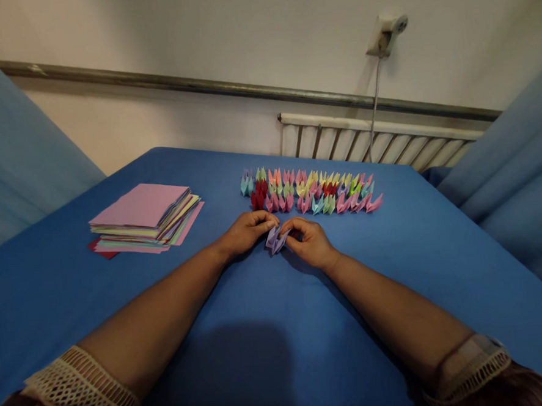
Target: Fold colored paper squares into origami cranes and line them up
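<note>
A folded purple origami crane (276, 242) is held just above the blue cloth, between both of my hands. My left hand (249, 230) pinches its upper left part with thumb and fingers. On the other side, the thumb and index finger of my right hand (311, 242) close on its right edge. Part of the paper is hidden behind my fingers. Just beyond my hands stand rows of small folded paper cranes (316, 191) in pink, red, yellow, green and blue.
A thick stack of coloured paper squares (139, 206), pink on top, lies to the left on the blue-covered table (242, 327). Behind the table are a wall pipe (190, 83), a radiator (377, 136) and a socket with a cable (384, 35). Blue curtains (521, 175) hang on both sides.
</note>
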The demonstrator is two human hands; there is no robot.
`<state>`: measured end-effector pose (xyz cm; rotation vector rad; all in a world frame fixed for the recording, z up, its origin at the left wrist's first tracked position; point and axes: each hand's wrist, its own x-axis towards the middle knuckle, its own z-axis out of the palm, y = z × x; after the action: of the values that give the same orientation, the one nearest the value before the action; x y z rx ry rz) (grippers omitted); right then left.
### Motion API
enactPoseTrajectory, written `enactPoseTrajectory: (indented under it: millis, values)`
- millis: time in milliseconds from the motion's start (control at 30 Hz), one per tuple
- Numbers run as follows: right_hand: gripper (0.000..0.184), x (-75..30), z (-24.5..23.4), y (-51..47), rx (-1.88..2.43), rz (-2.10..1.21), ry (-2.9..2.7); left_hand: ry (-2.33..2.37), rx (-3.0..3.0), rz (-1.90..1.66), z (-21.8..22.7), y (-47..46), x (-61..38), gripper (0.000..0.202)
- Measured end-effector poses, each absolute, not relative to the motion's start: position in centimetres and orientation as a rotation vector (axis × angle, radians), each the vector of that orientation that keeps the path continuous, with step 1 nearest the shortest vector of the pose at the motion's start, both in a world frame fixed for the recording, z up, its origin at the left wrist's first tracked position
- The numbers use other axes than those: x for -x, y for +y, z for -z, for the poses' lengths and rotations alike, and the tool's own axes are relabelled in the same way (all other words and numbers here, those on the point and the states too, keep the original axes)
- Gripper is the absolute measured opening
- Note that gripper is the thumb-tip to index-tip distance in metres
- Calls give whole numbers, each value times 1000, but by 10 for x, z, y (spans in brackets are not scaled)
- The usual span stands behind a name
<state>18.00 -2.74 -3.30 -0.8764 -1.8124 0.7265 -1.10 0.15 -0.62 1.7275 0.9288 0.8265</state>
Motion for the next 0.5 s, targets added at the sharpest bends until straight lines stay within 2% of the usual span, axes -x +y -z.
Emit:
enactPoseTrajectory:
  millis: [500]
  values:
    - [12,-180,28,-31,860,-543,-1871,1013,-1698,-922,3,-3,7,28]
